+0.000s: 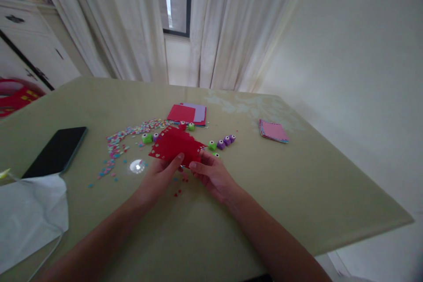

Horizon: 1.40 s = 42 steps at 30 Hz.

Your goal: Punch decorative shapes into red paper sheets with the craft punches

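Note:
A red sheet of card (175,144), with small shapes cut out along its edges, is held above the table between both hands. My left hand (160,175) pinches its near edge, thumb on top and fingers underneath. At the near right corner, my right hand (214,175) is closed on the same card with its thumb on top. Whether anything else is under the right fingers is hidden. Just beyond lie small green and purple craft punches (220,144), with another green punch (147,138) left of the card. Tiny red paper bits (177,193) lie below the hands.
A stack of red and lilac cards (181,113) lies at the back, a pink card stack (273,131) to the right. Colourful confetti (114,144) curves across the left. A phone (56,150) and a white face mask (33,216) are at far left.

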Tool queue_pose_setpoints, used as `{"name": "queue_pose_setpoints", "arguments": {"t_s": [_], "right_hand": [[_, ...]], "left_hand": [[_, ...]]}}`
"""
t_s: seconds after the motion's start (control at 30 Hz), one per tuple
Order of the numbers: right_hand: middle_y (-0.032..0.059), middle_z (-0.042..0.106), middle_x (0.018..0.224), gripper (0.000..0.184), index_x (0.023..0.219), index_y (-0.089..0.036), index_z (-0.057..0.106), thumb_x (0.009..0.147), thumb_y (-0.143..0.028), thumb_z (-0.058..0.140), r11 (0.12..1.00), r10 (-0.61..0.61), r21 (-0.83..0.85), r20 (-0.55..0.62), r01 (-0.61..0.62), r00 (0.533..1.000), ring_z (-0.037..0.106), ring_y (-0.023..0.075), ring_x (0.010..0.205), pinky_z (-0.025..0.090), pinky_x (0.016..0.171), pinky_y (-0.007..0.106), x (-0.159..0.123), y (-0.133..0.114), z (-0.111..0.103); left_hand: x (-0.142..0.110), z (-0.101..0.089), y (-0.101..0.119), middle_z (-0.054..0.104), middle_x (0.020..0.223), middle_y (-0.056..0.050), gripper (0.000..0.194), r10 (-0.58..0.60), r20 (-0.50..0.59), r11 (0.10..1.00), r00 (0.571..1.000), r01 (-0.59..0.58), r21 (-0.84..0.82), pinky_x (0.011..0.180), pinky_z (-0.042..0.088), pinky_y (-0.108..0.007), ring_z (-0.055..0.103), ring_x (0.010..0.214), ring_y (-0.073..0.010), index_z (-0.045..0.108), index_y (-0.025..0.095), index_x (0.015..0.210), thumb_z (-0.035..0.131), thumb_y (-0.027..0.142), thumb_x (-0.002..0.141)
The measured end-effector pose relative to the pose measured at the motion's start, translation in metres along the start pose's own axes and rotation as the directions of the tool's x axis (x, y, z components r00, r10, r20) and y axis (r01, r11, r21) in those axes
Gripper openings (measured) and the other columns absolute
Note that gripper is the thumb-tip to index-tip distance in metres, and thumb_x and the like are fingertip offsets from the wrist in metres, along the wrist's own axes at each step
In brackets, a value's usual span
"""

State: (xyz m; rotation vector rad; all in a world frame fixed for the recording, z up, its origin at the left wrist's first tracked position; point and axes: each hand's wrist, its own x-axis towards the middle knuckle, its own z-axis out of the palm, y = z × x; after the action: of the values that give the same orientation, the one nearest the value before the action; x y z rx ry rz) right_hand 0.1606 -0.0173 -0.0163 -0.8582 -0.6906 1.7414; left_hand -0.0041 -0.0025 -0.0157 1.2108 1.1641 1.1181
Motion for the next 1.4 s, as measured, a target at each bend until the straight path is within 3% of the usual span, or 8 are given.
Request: {"name": "queue_pose_setpoints", "arguments": {"t_s": [0.17, 0.3, 0.43, 0.73, 0.97, 1.13, 1.3, 1.4], "right_hand": [[0.0005, 0.081, 0.090, 0.045, 0.092, -0.020, 0.084, 0.054, -0.033, 0.105, 1.000, 0.014, -0.017, -0.085, -0.016, 0.996, 0.064, 0.0106, 0.067, 0.049, 0.062, 0.023, 0.003, 0.002, -0.005], [0.0002, 0.081, 0.087, 0.044, 0.091, -0.020, 0.084, 0.055, -0.036, 0.104, 0.998, -0.002, -0.067, -0.094, -0.005, 0.996, 0.062, 0.0099, 0.066, 0.044, 0.058, 0.022, 0.004, 0.004, -0.007], [0.0002, 0.081, 0.091, 0.044, 0.091, -0.022, 0.082, 0.056, -0.038, 0.104, 0.995, -0.031, -0.092, -0.076, 0.024, 0.997, 0.065, 0.0122, 0.071, 0.048, 0.064, 0.024, 0.004, 0.005, -0.007], [-0.0005, 0.081, 0.087, 0.038, 0.085, -0.022, 0.077, 0.060, -0.036, 0.101, 0.987, -0.075, -0.148, -0.055, 0.066, 0.996, 0.069, 0.0148, 0.074, 0.052, 0.074, 0.028, 0.004, 0.006, -0.008], [-0.0007, 0.079, 0.083, 0.033, 0.084, -0.023, 0.075, 0.065, -0.038, 0.098, 0.964, -0.141, -0.226, 0.013, 0.140, 0.990, 0.069, 0.0159, 0.076, 0.054, 0.076, 0.030, 0.006, 0.006, -0.009], [-0.0007, 0.076, 0.081, 0.033, 0.081, -0.023, 0.075, 0.064, -0.039, 0.099, 0.964, -0.178, -0.195, 0.032, 0.181, 0.983, 0.068, 0.0163, 0.075, 0.055, 0.076, 0.031, 0.008, 0.009, -0.008], [-0.0003, 0.079, 0.085, 0.032, 0.084, -0.023, 0.079, 0.065, -0.039, 0.098, 0.973, -0.138, -0.186, 0.013, 0.138, 0.990, 0.068, 0.0159, 0.074, 0.056, 0.075, 0.031, 0.006, 0.006, -0.008], [0.0014, 0.080, 0.091, 0.035, 0.091, -0.022, 0.080, 0.067, -0.040, 0.097, 0.986, -0.086, -0.144, 0.017, 0.088, 0.996, 0.070, 0.0167, 0.076, 0.058, 0.073, 0.031, 0.004, 0.002, -0.008]], "left_hand": [[-0.001, -0.002, -0.003, 0.083, 0.090, -0.009, 0.055, -0.056, 0.002, 0.996, 0.998, 0.056, 0.070, 0.062, 0.056, -0.033, 0.073, 0.071, -0.0258, 0.079, 0.017, 0.101, 0.075, 0.069, 0.081], [-0.001, -0.001, -0.005, 0.083, 0.087, -0.009, 0.054, -0.043, 0.002, 0.996, 0.999, 0.043, 0.074, 0.071, 0.059, -0.035, 0.074, 0.076, -0.0268, 0.080, 0.019, 0.095, 0.076, 0.070, 0.079], [-0.001, -0.002, -0.008, 0.083, 0.087, -0.008, 0.052, -0.048, 0.012, 0.997, 0.999, 0.047, 0.057, 0.069, 0.058, -0.035, 0.073, 0.074, -0.0266, 0.081, 0.020, 0.095, 0.078, 0.070, 0.079], [-0.007, 0.000, -0.004, 0.084, 0.104, -0.011, 0.043, 0.030, 0.214, 1.000, 0.976, -0.030, -0.003, 0.084, 0.062, -0.040, 0.078, 0.098, -0.0339, 0.081, 0.021, 0.102, 0.089, 0.055, 0.077], [-0.012, 0.002, -0.001, 0.084, 0.092, -0.009, 0.034, 0.031, 0.142, 0.999, 0.989, -0.034, 0.015, 0.088, 0.063, -0.043, 0.079, 0.098, -0.0345, 0.080, 0.022, 0.092, 0.091, 0.050, 0.077], [-0.013, -0.001, -0.006, 0.085, 0.102, -0.010, 0.036, 0.019, 0.118, 0.999, 0.993, -0.023, 0.034, 0.087, 0.063, -0.042, 0.079, 0.095, -0.0323, 0.080, 0.023, 0.101, 0.090, 0.050, 0.079], [-0.008, -0.002, -0.010, 0.085, 0.101, -0.010, 0.036, 0.025, 0.142, 1.000, 0.990, -0.027, 0.013, 0.087, 0.063, -0.040, 0.079, 0.098, -0.0324, 0.082, 0.023, 0.099, 0.087, 0.054, 0.081], [-0.004, -0.003, -0.014, 0.084, 0.095, -0.010, 0.043, -0.006, 0.056, 1.000, 0.998, 0.007, -0.019, 0.077, 0.063, -0.037, 0.079, 0.084, -0.0292, 0.081, 0.021, 0.094, 0.083, 0.062, 0.082]]}}
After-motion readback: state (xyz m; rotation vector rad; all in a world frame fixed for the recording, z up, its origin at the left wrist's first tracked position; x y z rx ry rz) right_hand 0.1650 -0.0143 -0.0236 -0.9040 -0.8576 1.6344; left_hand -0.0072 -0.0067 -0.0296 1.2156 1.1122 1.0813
